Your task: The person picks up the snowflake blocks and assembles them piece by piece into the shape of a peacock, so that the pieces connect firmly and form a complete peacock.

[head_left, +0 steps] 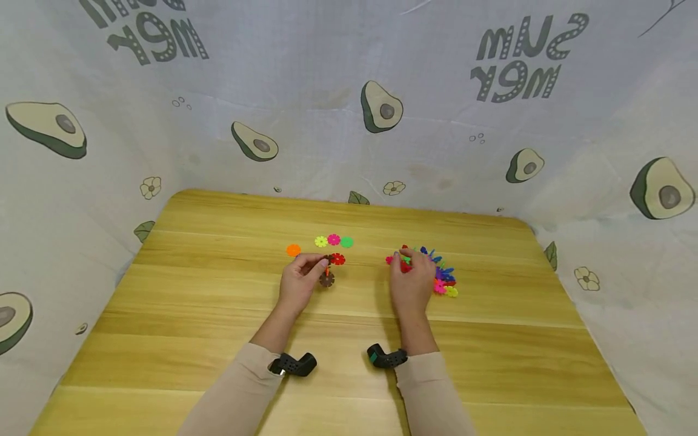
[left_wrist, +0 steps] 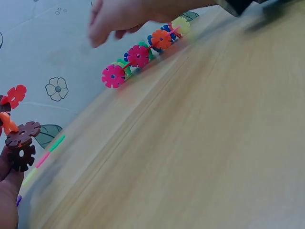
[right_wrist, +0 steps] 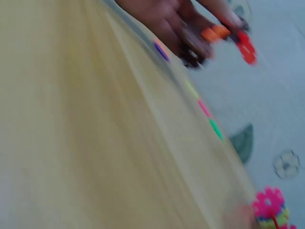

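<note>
My left hand (head_left: 299, 286) pinches a small build of slotted plastic discs (head_left: 326, 280) above the table. Brown, orange and red pieces are joined in it, the red disc (head_left: 338, 259) pointing right; its brown discs (left_wrist: 21, 155) show clearly in the left wrist view. My right hand (head_left: 412, 284) is over a colourful joined cluster of discs (head_left: 444, 274) on the right. From the left wrist view, that hand (left_wrist: 121, 19) is raised above the cluster, fingers loosely bent, with nothing seen in them. Pink, orange, blue, green and yellow discs (left_wrist: 138, 56) make up the cluster.
Beyond my left hand, loose discs lie flat on the wooden table (head_left: 349, 339): orange (head_left: 293, 249), yellow (head_left: 321, 241), pink (head_left: 334, 240) and green (head_left: 346, 242). A purple disc (right_wrist: 162, 51) lies near the orange one. Patterned cloth (head_left: 322, 157) hangs behind the table.
</note>
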